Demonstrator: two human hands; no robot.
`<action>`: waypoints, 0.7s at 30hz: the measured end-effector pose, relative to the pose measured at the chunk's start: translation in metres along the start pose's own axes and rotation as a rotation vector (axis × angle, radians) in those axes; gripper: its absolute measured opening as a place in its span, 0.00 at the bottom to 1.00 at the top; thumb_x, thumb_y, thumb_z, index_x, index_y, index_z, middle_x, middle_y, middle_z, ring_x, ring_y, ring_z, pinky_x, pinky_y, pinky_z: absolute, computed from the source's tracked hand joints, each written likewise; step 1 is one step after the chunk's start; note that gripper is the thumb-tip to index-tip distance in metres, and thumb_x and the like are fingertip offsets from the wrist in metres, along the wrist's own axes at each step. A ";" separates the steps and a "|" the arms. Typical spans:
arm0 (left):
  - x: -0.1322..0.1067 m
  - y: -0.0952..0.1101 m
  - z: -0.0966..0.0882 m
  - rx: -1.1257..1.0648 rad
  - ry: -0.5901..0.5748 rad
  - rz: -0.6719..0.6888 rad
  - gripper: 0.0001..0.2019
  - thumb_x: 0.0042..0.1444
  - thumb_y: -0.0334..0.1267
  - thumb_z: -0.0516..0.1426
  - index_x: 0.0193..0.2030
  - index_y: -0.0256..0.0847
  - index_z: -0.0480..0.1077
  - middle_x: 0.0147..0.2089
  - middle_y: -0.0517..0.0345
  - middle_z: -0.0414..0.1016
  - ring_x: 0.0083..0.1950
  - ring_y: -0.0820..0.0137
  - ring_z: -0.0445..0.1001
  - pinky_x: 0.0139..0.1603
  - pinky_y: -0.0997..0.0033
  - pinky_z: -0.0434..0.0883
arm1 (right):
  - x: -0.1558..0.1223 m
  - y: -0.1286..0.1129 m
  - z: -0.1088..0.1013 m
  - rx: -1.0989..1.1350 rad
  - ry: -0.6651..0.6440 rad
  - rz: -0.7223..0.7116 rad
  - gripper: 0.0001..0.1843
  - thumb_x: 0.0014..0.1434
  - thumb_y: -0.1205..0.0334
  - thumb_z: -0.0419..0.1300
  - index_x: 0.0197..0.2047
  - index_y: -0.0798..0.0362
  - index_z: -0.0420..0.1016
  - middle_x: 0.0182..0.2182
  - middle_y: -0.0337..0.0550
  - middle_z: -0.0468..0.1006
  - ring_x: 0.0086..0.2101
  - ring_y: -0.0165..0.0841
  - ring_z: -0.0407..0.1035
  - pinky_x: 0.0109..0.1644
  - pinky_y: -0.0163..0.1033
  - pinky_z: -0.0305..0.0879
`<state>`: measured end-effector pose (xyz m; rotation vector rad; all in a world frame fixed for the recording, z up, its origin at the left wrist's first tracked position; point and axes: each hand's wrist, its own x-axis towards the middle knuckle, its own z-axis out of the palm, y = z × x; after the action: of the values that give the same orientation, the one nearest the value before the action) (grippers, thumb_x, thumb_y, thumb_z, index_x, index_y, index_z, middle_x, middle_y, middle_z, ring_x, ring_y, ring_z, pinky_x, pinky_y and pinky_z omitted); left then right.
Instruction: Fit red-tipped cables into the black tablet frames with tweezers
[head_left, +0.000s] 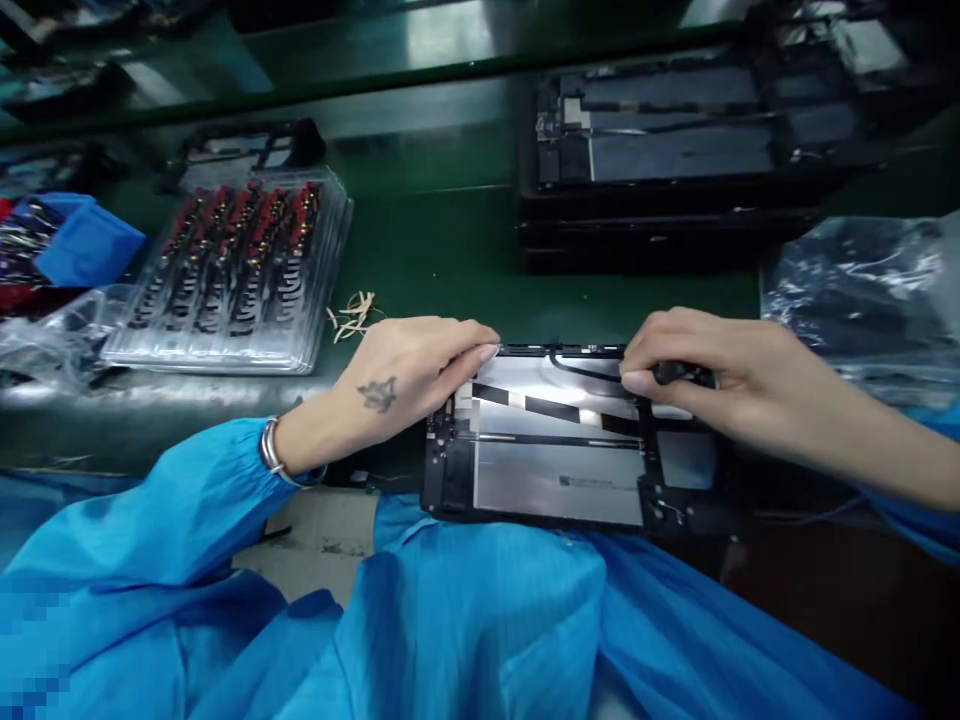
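An open tablet chassis [559,470] with silver plates and a black frame lies at the near edge of the green bench, partly over my blue smock. My left hand [397,385] rests on its upper left corner, fingers stretched flat and pressing the frame. My right hand [697,365] sits at the upper right edge, fingers pinched on a small black part [679,373] joined to a thin black cable [581,367] that runs along the top of the chassis.
A clear tray [240,270] of red-and-black parts lies at left, beside a blue bin [86,245] and loose rubber bands [352,315]. A stack of black chassis [667,150] stands behind. A crinkled plastic bag [862,290] lies at right.
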<state>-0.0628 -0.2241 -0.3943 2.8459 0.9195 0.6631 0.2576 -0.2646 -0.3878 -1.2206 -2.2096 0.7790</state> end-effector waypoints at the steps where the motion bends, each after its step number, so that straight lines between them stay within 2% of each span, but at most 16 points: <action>1: 0.002 -0.001 0.002 -0.006 -0.009 0.022 0.14 0.76 0.40 0.51 0.52 0.39 0.76 0.44 0.57 0.84 0.42 0.71 0.82 0.41 0.74 0.73 | -0.003 0.005 -0.002 -0.002 -0.030 0.024 0.14 0.67 0.48 0.62 0.35 0.46 0.80 0.37 0.43 0.80 0.37 0.40 0.72 0.38 0.45 0.66; 5: 0.014 -0.004 0.013 -0.015 -0.030 0.133 0.14 0.76 0.40 0.50 0.49 0.38 0.76 0.38 0.56 0.80 0.39 0.70 0.77 0.38 0.72 0.71 | -0.004 0.016 -0.006 -0.004 -0.083 0.086 0.16 0.66 0.43 0.62 0.35 0.45 0.81 0.36 0.44 0.80 0.36 0.40 0.72 0.36 0.44 0.66; 8: 0.020 -0.006 0.022 -0.100 -0.050 0.202 0.12 0.75 0.40 0.51 0.52 0.39 0.75 0.50 0.50 0.78 0.49 0.66 0.76 0.47 0.67 0.74 | 0.003 0.017 -0.008 -0.010 -0.085 0.112 0.22 0.65 0.37 0.62 0.32 0.46 0.80 0.32 0.44 0.78 0.32 0.39 0.71 0.33 0.43 0.63; 11: 0.024 -0.007 0.029 -0.231 -0.131 0.215 0.12 0.75 0.39 0.50 0.55 0.37 0.71 0.63 0.44 0.72 0.61 0.63 0.73 0.59 0.62 0.75 | 0.010 0.017 -0.009 -0.029 -0.101 0.136 0.26 0.64 0.33 0.60 0.31 0.47 0.80 0.31 0.44 0.77 0.30 0.37 0.70 0.32 0.42 0.62; 17: 0.024 -0.005 0.033 -0.319 -0.229 0.232 0.12 0.75 0.39 0.50 0.57 0.37 0.68 0.70 0.42 0.67 0.68 0.62 0.70 0.66 0.60 0.74 | 0.012 0.017 -0.011 -0.057 -0.134 0.168 0.25 0.66 0.37 0.60 0.31 0.49 0.79 0.30 0.43 0.76 0.28 0.34 0.68 0.31 0.41 0.59; 21: 0.025 -0.003 0.034 -0.280 -0.231 0.252 0.11 0.76 0.39 0.49 0.55 0.37 0.68 0.71 0.42 0.67 0.67 0.59 0.72 0.64 0.57 0.76 | 0.012 0.015 -0.012 -0.081 -0.147 0.177 0.24 0.68 0.41 0.59 0.31 0.51 0.79 0.30 0.45 0.76 0.27 0.34 0.68 0.31 0.41 0.58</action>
<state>-0.0317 -0.2047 -0.4163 2.7278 0.4029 0.4289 0.2681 -0.2447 -0.3876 -1.4571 -2.2918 0.8813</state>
